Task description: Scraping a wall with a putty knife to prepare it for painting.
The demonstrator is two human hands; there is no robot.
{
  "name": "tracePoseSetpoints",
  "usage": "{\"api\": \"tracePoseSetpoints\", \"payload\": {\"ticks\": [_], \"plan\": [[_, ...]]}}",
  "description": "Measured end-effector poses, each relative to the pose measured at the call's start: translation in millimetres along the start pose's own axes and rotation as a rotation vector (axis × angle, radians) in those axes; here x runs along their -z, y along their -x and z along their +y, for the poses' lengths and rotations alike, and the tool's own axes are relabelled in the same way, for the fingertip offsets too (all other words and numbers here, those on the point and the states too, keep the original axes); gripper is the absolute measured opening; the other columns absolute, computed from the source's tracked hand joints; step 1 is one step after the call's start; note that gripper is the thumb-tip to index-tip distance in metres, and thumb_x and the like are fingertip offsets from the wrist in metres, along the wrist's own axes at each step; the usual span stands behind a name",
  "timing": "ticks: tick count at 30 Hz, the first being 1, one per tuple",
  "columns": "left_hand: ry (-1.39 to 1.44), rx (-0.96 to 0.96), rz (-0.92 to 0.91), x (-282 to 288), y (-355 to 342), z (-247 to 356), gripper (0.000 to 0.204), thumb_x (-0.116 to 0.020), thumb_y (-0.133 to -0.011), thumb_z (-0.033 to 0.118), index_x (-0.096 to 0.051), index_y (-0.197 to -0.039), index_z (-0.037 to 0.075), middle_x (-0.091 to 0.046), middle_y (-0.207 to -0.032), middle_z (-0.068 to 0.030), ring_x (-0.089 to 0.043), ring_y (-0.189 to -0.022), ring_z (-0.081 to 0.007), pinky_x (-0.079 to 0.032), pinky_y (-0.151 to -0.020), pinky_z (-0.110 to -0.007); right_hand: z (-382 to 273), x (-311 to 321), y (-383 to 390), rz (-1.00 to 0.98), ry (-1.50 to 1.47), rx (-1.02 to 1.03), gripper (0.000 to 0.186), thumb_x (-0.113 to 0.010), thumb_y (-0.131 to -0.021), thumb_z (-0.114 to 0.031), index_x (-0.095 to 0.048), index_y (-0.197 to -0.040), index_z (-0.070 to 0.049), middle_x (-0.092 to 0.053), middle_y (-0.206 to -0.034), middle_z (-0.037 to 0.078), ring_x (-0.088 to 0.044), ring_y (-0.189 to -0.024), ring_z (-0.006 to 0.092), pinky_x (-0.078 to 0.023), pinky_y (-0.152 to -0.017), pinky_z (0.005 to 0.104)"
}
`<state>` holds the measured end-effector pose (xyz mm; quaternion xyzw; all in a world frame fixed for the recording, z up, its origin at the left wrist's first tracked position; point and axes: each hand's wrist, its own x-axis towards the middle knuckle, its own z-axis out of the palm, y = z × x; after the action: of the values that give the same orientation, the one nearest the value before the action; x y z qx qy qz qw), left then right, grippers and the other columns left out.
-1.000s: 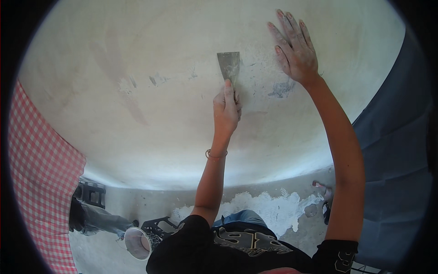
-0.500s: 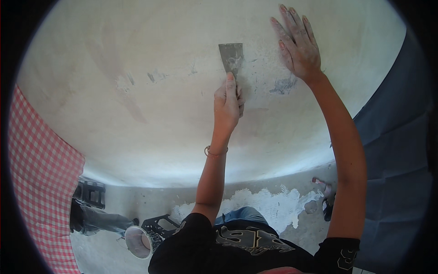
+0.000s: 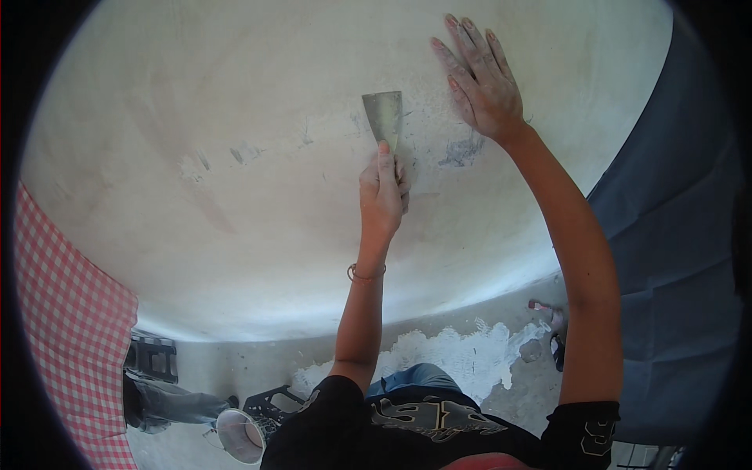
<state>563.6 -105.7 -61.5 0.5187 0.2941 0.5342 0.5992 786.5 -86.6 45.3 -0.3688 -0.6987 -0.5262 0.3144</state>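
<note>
My left hand is closed around the handle of a putty knife, thumb laid along it and the wide metal blade pointing up the pale wall. The blade lies at or very near the wall; I cannot tell whether its edge touches. White dust coats both hands. My right hand rests against the wall to the upper right of the knife, fingers stretched out and holding nothing. Between and below the hands is a dark scraped patch, and a row of smaller scuffs runs off to the left.
Below the wall, white residue covers part of the grey floor. A bucket stands at lower left beside a black plastic stool; another person's trousered leg is near. Checked cloth hangs left, a dark sheet right.
The view has shifted, so the wall marks sit lower and further left. Against them, the putty knife has slid slightly down and right. My right hand stays in about the same place.
</note>
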Motion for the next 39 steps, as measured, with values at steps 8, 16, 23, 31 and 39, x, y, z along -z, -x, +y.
{"api": "tracePoseSetpoints", "payload": {"ticks": [8,16,23,31,39], "plan": [[0.052,-0.053,-0.057,-14,-7,-4,0.053,-0.04,-0.113,0.056,-0.044,-0.081,0.014,-0.038,-0.061,0.007,-0.031,-0.047,-0.0034,-0.026,-0.041,-0.024,-5,-1,-10,-0.002,-0.035,0.016,0.052,-0.047,-0.105,-0.019,-0.053,-0.157,-0.015,-0.04,-0.169,0.011,-0.034,-0.157,0.0328,-0.024,-0.129,0.0516],[0.01,-0.031,-0.077,0,-9,27,0.052,-0.039,-0.114,0.056,-0.046,-0.083,0.013,-0.04,-0.063,0.0055,-0.034,-0.047,-0.0046,-0.028,-0.041,-0.024,-10,-1,-13,0.008,-0.023,0.015,0.059,-0.059,-0.098,-0.015,-0.053,-0.156,-0.018,-0.04,-0.169,0.006,-0.037,-0.156,0.0295,-0.028,-0.128,0.05],[0.139,-0.077,-0.177,9,1,22,0.047,-0.038,-0.116,0.048,-0.054,-0.092,0.011,-0.041,-0.063,0.0045,-0.035,-0.045,-0.0059,-0.028,-0.039,-0.024,-15,-4,-21,0.007,-0.036,0.013,0.058,-0.058,-0.099,-0.016,-0.053,-0.156,-0.019,-0.041,-0.168,0.006,-0.037,-0.155,0.0295,-0.028,-0.128,0.0502],[0.116,-0.046,-0.124,24,10,4,0.044,-0.04,-0.115,0.048,-0.053,-0.092,0.013,-0.037,-0.063,0.0069,-0.029,-0.046,-0.0027,-0.023,-0.04,-0.023,-20,-3,-25,-0.006,-0.037,0.009,0.052,-0.048,-0.104,-0.019,-0.054,-0.156,-0.016,-0.042,-0.168,0.01,-0.036,-0.156,0.0329,-0.025,-0.129,0.0516],[0.094,-0.058,-0.059,18,0,36,0.044,-0.042,-0.114,0.05,-0.05,-0.089,0.015,-0.034,-0.063,0.0084,-0.027,-0.047,-0.0027,-0.021,-0.041,-0.023,-20,-2,-26,-0.001,-0.044,-0.001,0.056,-0.054,-0.1,-0.018,-0.053,-0.156,-0.018,-0.041,-0.168,0.008,-0.037,-0.155,0.0301,-0.027,-0.128,0.0506]]}}
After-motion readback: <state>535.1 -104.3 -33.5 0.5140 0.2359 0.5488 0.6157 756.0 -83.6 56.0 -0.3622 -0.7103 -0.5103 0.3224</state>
